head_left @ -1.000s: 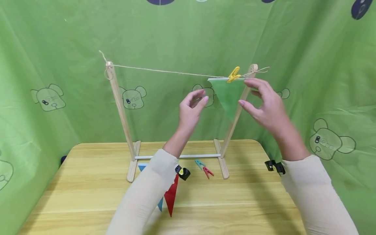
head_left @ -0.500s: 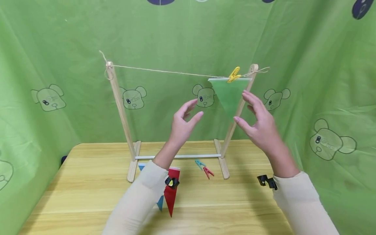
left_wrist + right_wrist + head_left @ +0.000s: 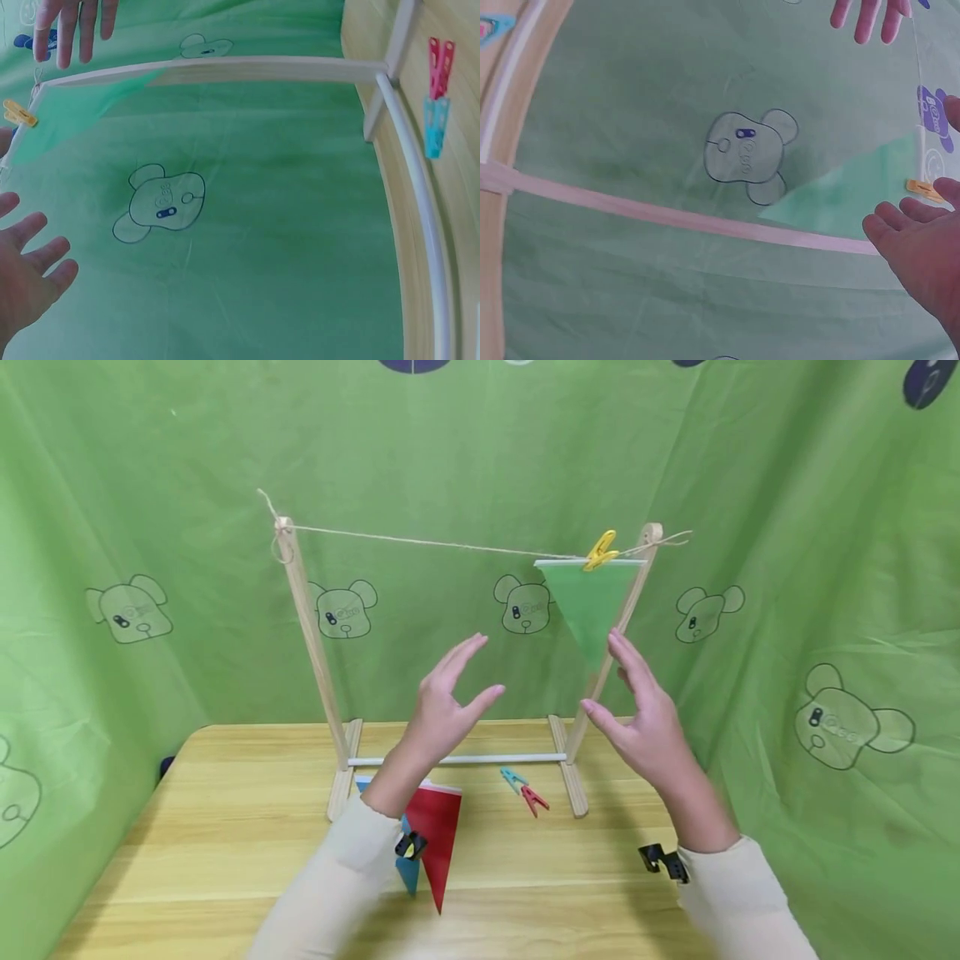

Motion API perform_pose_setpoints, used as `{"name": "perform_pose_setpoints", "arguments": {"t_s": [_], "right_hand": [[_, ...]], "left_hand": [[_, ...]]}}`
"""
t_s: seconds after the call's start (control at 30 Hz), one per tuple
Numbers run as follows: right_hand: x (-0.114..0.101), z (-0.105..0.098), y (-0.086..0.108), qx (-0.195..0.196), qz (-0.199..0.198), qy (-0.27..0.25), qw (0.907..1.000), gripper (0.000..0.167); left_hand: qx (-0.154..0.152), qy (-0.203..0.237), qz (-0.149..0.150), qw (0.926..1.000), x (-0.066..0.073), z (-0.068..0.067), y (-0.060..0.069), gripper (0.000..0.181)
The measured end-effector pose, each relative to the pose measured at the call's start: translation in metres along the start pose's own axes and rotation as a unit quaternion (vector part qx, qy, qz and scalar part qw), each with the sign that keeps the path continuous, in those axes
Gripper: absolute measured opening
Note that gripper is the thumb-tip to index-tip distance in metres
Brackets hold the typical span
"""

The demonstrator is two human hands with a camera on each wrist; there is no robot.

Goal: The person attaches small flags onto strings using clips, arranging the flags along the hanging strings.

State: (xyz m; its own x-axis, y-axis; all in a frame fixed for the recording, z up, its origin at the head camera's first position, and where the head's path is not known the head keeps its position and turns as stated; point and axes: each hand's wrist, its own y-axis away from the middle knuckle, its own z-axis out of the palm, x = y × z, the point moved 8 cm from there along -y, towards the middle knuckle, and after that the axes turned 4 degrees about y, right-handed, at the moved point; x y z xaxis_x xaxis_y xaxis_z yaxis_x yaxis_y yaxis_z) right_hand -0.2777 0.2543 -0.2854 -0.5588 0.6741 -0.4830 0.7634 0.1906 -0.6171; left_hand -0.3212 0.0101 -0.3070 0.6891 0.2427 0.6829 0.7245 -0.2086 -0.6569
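Observation:
A green triangular pennant (image 3: 588,606) hangs from the string (image 3: 420,540) near the right post, held at its white top edge by a yellow clothespin (image 3: 601,552). My right hand (image 3: 645,718) is in the air just below and in front of it, fingers spread and holding nothing. To its left my left hand (image 3: 446,706) hovers with thumb and fingers apart, also holding nothing. Below the left hand, a red pennant (image 3: 438,827) lies partly over a blue pennant (image 3: 407,872), which the left forearm partly hides.
The string runs between a left wooden post (image 3: 311,643) and a right wooden post (image 3: 633,589), joined low down by a white rod (image 3: 502,759). A teal clothespin (image 3: 513,779) and a red clothespin (image 3: 534,800) lie on the wooden table (image 3: 225,827). Green curtain surrounds it.
Both hands have moved down; the left has also drifted left, uncovering more of the red pennant. My right hand has left the green pennant's top right corner. The pennant stays hanging.

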Motion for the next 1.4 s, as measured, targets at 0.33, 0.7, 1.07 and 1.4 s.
{"name": "perform_pose_setpoints", "arguments": {"t_s": [0.33,0.7,1.07,1.4], "right_hand": [[0.025,0.038,0.023,-0.023,0.045,-0.021,0.9985,0.090],[0.050,0.067,0.049,-0.042,0.094,-0.047,0.9935,0.089],[0.079,0.106,0.082,-0.090,0.184,-0.085,0.9750,0.089],[0.095,0.127,0.098,-0.093,0.170,-0.064,0.9789,0.078]], "left_hand": [[-0.021,-0.073,0.003,0.9971,-0.013,-0.005,0.022,0.066],[-0.049,-0.104,-0.043,0.9924,-0.046,-0.011,0.058,0.060],[-0.066,-0.134,-0.042,0.9878,-0.066,-0.008,0.084,0.054],[-0.076,-0.170,-0.041,0.9817,-0.083,-0.008,0.101,0.049]]}}
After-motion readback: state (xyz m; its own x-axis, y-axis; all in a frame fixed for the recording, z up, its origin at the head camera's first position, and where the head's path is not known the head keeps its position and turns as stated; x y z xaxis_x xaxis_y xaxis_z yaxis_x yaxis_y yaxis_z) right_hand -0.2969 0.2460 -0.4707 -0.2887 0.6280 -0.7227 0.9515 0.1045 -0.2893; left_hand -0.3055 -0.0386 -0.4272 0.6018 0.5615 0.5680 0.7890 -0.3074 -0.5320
